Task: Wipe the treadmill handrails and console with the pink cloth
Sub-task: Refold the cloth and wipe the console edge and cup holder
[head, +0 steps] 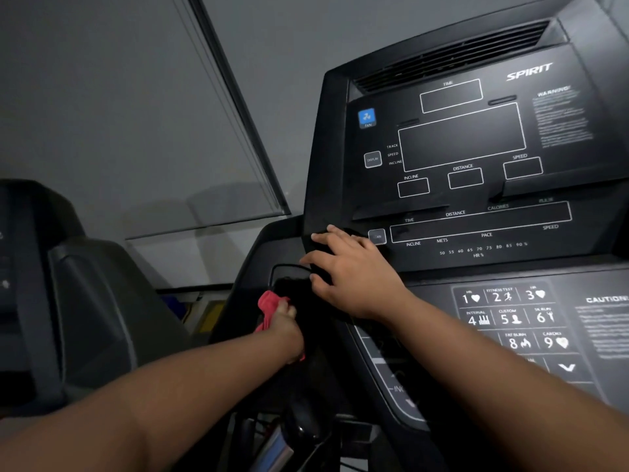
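My left hand (284, 321) clamps the pink cloth (269, 306); right hand (343, 270), fingers spread, may press console (476, 233) buttons accidentally.

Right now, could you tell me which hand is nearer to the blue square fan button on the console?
The right hand. It rests on the console's left edge, below the blue square fan button; the left hand grips the pink cloth lower still.

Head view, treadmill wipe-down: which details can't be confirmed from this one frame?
- Pink cloth: mostly covered by the left hand gripping it; its contact with the dark surface is hidden.
- Right hand: what lies under its palm at the console edge is lost in shadow.
- Warning text: too small and blurred.
- Handrails: not clearly distinguishable in the dim lower frame.
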`<state>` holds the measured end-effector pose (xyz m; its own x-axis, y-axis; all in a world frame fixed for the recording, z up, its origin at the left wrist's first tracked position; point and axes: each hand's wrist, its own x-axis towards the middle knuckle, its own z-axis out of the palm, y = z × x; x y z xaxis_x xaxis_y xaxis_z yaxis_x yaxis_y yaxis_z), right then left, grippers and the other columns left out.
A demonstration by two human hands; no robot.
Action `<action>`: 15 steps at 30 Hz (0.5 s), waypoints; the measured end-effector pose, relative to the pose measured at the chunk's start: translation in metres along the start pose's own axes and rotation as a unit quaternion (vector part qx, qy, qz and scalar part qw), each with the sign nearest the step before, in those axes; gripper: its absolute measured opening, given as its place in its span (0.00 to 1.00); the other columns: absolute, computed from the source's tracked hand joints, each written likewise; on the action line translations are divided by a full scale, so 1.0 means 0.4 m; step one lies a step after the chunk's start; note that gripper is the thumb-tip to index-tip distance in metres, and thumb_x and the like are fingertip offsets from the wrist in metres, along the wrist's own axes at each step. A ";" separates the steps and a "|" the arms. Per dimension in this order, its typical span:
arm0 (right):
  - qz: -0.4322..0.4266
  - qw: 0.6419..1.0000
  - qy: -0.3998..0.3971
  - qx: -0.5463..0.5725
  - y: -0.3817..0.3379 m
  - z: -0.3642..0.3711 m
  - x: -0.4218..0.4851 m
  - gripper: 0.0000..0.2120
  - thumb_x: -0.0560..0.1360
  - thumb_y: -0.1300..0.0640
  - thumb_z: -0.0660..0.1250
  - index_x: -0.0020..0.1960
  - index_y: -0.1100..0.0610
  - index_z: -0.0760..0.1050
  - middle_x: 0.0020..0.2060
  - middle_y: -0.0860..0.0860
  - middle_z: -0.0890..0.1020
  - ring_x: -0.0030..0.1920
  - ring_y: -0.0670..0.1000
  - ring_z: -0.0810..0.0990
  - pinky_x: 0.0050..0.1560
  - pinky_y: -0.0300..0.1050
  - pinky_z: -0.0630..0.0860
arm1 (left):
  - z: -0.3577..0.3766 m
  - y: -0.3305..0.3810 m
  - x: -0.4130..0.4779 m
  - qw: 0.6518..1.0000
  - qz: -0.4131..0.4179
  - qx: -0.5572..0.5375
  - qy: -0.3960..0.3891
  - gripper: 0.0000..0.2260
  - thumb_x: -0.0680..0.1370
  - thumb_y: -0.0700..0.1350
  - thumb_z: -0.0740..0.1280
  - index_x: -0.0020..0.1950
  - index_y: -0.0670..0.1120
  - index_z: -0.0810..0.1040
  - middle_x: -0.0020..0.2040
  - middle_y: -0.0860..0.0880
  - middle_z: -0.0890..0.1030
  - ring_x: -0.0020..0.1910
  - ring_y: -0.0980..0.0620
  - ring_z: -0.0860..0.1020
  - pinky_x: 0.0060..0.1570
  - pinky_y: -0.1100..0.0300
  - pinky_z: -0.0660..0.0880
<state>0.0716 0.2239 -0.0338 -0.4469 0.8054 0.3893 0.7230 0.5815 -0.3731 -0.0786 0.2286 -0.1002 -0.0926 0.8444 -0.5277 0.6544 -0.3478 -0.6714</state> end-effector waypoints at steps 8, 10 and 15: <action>0.003 1.000 -0.026 -0.003 -0.007 -0.010 -0.003 0.18 0.78 0.47 0.58 0.68 0.46 0.70 0.74 0.48 0.61 0.76 0.49 0.50 0.72 0.49 0.49 | -0.052 -0.043 -0.013 0.977 0.195 0.009 -0.083 0.17 0.80 0.44 0.60 0.64 0.35 0.74 0.65 0.38 0.75 0.62 0.39 0.75 0.61 0.52 0.71; 0.003 1.000 -0.015 -0.004 -0.007 -0.008 -0.003 0.18 0.78 0.48 0.59 0.67 0.46 0.71 0.74 0.49 0.62 0.76 0.50 0.51 0.72 0.49 0.50 | -0.038 -0.063 0.000 0.968 0.208 -0.124 -0.068 0.17 0.81 0.44 0.58 0.64 0.34 0.74 0.63 0.38 0.77 0.58 0.40 0.76 0.60 0.52 0.72; 0.009 1.000 0.007 -0.018 -0.016 0.002 0.004 0.23 0.72 0.45 0.52 0.60 0.49 0.77 0.68 0.53 0.71 0.73 0.54 0.62 0.67 0.56 0.59 | 0.026 -0.077 -0.002 0.782 0.181 -0.596 -0.020 0.16 0.79 0.49 0.60 0.61 0.42 0.78 0.59 0.46 0.81 0.55 0.53 0.78 0.61 0.58 0.73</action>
<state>0.0658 0.2214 -0.0315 -0.4265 0.8138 0.3947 0.7491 0.5624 -0.3500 -0.1067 0.2343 -0.0844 0.2533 0.7571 -0.6022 0.8755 0.0855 0.4757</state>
